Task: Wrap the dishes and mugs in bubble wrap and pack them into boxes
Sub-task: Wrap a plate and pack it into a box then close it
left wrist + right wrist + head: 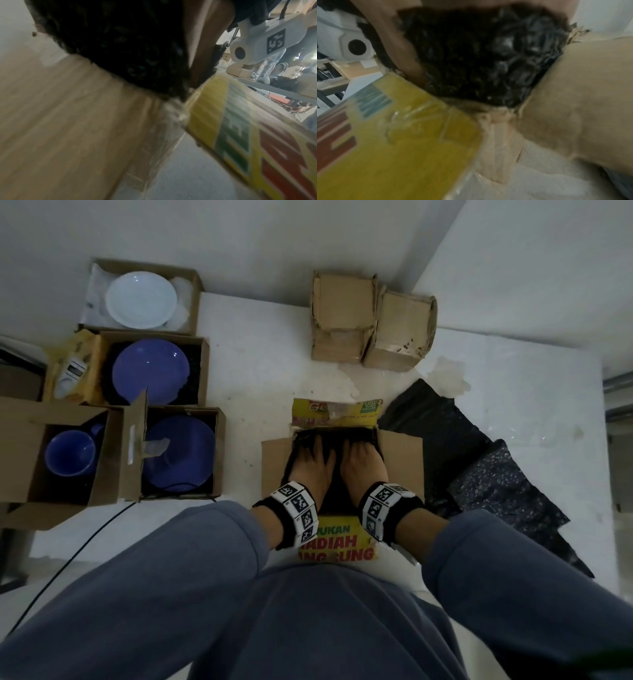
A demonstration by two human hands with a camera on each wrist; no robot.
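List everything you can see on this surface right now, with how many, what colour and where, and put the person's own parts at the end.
open box: one, brown with yellow printed flaps, centre, lined with black bubble wrap
white plate: one, in the far left box
blue plates: two, each in its own box, left side
blue mug: one, in the near left box
closed boxes: two, brown, far centre, side by side
loose bubble wrap sheets: black, right of the open box
cable: one, black, near left
left hand: pressing flat on the wrap inside the open box
right hand: pressing flat beside it
wristbands: two, black with white markers
sleeves: grey-blue, bottom
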